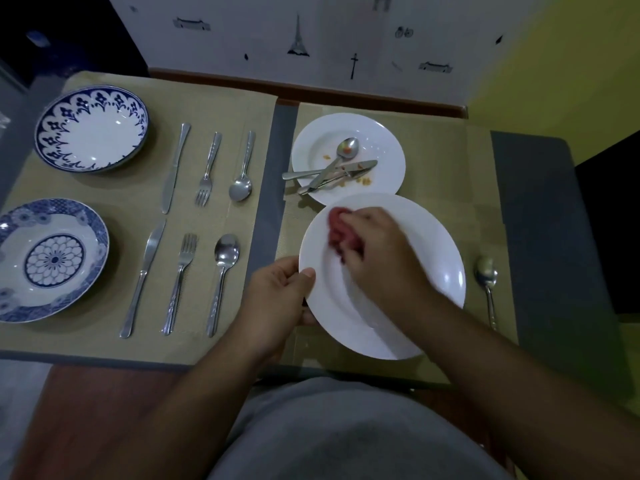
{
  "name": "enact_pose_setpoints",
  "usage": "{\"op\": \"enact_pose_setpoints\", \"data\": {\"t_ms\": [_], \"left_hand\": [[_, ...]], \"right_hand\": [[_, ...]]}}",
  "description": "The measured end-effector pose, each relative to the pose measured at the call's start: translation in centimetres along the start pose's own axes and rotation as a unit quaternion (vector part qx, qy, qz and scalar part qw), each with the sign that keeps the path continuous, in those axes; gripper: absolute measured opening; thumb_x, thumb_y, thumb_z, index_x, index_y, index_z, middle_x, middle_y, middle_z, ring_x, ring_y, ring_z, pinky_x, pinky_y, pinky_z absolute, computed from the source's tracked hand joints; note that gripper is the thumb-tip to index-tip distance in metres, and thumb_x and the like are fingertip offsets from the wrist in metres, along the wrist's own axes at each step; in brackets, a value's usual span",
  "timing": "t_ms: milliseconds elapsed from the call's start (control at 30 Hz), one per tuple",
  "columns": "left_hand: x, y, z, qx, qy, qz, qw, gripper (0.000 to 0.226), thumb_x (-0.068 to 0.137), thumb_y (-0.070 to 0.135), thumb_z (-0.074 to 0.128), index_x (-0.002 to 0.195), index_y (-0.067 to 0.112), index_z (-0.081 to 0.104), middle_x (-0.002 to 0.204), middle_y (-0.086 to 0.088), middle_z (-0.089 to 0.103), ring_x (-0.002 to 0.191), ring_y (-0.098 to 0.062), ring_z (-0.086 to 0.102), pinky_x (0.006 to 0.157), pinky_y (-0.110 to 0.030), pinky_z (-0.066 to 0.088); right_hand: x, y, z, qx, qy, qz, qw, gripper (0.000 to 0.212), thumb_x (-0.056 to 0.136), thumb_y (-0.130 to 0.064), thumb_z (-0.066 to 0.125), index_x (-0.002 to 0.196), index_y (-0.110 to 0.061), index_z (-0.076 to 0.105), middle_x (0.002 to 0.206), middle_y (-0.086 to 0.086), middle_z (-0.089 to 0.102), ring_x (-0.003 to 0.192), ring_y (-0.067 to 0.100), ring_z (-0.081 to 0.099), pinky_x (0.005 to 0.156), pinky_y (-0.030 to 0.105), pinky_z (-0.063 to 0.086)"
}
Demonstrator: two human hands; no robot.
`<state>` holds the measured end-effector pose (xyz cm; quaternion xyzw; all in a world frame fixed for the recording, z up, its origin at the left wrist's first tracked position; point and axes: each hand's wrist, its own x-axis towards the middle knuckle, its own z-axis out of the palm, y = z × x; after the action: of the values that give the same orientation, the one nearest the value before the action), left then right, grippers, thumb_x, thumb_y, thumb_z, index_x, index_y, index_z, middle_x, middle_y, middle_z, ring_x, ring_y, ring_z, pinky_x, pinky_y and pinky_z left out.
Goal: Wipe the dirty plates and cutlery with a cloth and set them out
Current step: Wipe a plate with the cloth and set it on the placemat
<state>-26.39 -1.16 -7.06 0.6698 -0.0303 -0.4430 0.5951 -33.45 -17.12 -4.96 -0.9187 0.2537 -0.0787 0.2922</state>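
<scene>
White plate (440, 244) is sitting in front of me over the right placemat (433, 161). My left hand (280, 299) is gripping its left rim, thumb on top, fingers curled under. My right hand (377, 258) is bunching a red cloth (337, 233) and pressing it on the plate's upper left. Just behind, a dirty plate (381, 140) is carrying a crossed spoon (348, 147), knife (360, 166) and fork, food-smeared. A lone spoon (486, 275) is lying to the right. Two blue-patterned plates (93, 129) and two cutlery sets are lying on the left placemat (214, 109).
</scene>
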Motion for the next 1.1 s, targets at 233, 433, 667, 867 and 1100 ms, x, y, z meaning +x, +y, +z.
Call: {"op": "enact_pose_setpoints", "data": {"t_ms": [233, 433, 667, 867, 1100], "left_hand": [[-0.7, -0.7, -0.9, -0.012, 0.007, 0.014, 1.000, 0.025, 0.105, 0.012, 0.051, 0.119, 0.019, 0.070, 0.104, -0.003, 0.079, 0.092, -0.021, 0.077, 0.064, -0.033, 0.063], [0.2, 0.4, -1.4, -0.023, 0.009, 0.006, 1.000, 0.024, 0.105, 0.014, 0.050, 0.115, 0.016, 0.072, 0.100, -0.008, 0.080, 0.089, -0.024, 0.077, 0.064, -0.033, 0.063], [0.5, 0.0, -2.8, -0.030, 0.014, -0.031, 0.999, 0.025, 0.105, 0.017, 0.051, 0.121, 0.018, 0.070, 0.106, -0.004, 0.079, 0.097, -0.024, 0.076, 0.067, -0.034, 0.063], [0.9, 0.5, -2.4, -0.036, -0.010, -0.034, 0.999, 0.026, 0.105, 0.022, 0.053, 0.122, 0.018, 0.071, 0.107, -0.005, 0.079, 0.094, -0.023, 0.077, 0.067, -0.035, 0.063], [1.5, 1.6, -2.4, -0.068, -0.022, -0.054, 0.996, 0.024, 0.105, 0.022, 0.053, 0.117, 0.014, 0.072, 0.103, -0.010, 0.079, 0.088, -0.028, 0.077, 0.064, -0.037, 0.063]], "right_hand": [[2.0, 1.3, -1.3, -0.018, 0.047, 0.043, 0.998, 0.034, 0.090, -0.014, 0.062, 0.124, -0.013, 0.064, 0.107, 0.006, 0.059, 0.098, 0.020, 0.056, 0.086, 0.024, 0.043], [-1.8, -0.3, 1.1, 0.020, -0.132, -0.127, 0.983, 0.036, 0.090, -0.020, 0.065, 0.125, -0.025, 0.063, 0.121, -0.005, 0.065, 0.110, 0.014, 0.056, 0.100, 0.034, 0.047], [-3.2, 3.9, -3.5, -0.085, -0.336, -0.155, 0.925, 0.040, 0.088, -0.005, 0.062, 0.119, -0.029, 0.068, 0.115, -0.008, 0.059, 0.105, 0.007, 0.050, 0.090, 0.032, 0.049], [-1.8, 0.7, -3.4, 0.141, -0.136, -0.052, 0.979, 0.045, 0.091, 0.008, 0.055, 0.133, -0.009, 0.058, 0.113, 0.002, 0.054, 0.097, 0.001, 0.057, 0.082, 0.014, 0.049], [-3.4, -0.4, -1.7, 0.076, -0.257, -0.211, 0.940, 0.031, 0.093, -0.015, 0.061, 0.123, -0.016, 0.068, 0.129, -0.001, 0.064, 0.117, 0.009, 0.056, 0.102, 0.017, 0.040]]}}
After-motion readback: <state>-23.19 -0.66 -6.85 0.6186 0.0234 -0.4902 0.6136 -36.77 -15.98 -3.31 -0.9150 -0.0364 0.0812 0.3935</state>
